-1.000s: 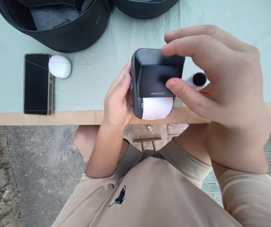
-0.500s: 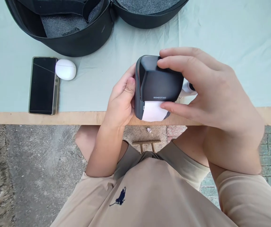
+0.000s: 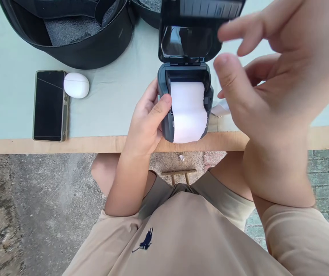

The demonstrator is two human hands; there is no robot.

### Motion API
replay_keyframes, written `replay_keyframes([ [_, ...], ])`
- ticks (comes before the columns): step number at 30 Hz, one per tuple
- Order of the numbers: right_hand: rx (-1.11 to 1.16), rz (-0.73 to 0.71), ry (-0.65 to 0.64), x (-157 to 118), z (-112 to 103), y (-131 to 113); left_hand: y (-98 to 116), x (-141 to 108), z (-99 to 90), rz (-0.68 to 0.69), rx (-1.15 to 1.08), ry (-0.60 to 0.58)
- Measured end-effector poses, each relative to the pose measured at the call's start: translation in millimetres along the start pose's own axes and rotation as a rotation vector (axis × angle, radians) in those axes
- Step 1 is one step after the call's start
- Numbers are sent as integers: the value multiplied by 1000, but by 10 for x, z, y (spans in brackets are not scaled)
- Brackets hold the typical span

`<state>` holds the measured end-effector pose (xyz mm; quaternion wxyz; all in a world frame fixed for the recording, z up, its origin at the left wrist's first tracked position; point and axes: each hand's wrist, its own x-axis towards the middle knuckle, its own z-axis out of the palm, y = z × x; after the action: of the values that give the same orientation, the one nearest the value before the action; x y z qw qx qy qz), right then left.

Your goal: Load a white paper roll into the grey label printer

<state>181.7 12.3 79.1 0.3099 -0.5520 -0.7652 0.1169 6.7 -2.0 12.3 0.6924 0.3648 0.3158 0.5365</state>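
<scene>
My left hand grips the left side of a dark label printer, thumb on its near-left rim. The printer's lid stands swung up and back on its hinge, with the inside showing. A roll of white label paper lies in the bay, its loose end hanging over the front edge. My right hand, a little blurred, is raised at the right of the printer with fingers apart and nothing in them. Its fingertips are close to the lid's right side; whether they touch it I cannot tell.
A phone lies at the left, with a white rounded case against its right edge. Behind is an unzipped black case with grey lining. A white item is partly hidden behind my right hand. The table's wooden edge runs in front.
The printer's lid has gone from closed to swung up, exposing the paper roll. My right hand has come off the printer and moved up and right. My left hand keeps its hold.
</scene>
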Motion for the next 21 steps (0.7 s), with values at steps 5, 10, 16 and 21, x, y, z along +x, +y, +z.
replay_keyframes([
  [5, -270, -126, -210, 56, 57, -70, -8, -3, 3, 3, 40, 1],
  [10, -537, -31, -395, 118, 104, -150, -27, 1, -13, -2, 78, 20],
  [16, -601, -9, -493, 198, 91, -196, -15, -15, 3, -17, 80, 17],
  [21, -301, -4, -417, 161, -72, -131, -17, -27, 12, -3, 47, 10],
])
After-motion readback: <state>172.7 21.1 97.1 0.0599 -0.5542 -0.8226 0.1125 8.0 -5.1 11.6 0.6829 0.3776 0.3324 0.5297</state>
